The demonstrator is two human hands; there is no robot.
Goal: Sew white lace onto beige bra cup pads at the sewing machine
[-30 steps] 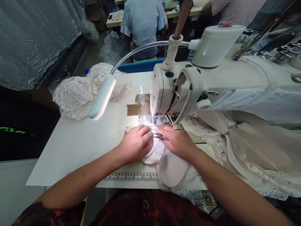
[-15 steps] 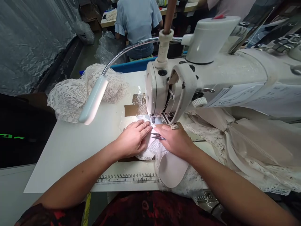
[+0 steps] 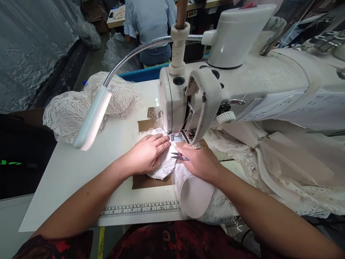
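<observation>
My left hand lies flat with its fingers stretched out over a white lace-edged piece, just left of the needle area of the sewing machine. Small thread snips are in my right hand, their blades pointing left and parted. Its fingertips rest close to the presser foot, on the right side. A smooth, pale rounded cup with lace around it hangs below my right hand, at the table's front edge. The fingers' undersides are hidden.
A lamp on a bent metal neck hangs over the left, before a heap of lace. More lace fabric is piled at right. A ruler strip runs along the front edge. Another person sits beyond.
The lace-edged piece has turned and shifted left under my left hand, showing more brown surface beneath it. My right hand keeps the snips in nearly the same place. The whole view has shifted slightly.
</observation>
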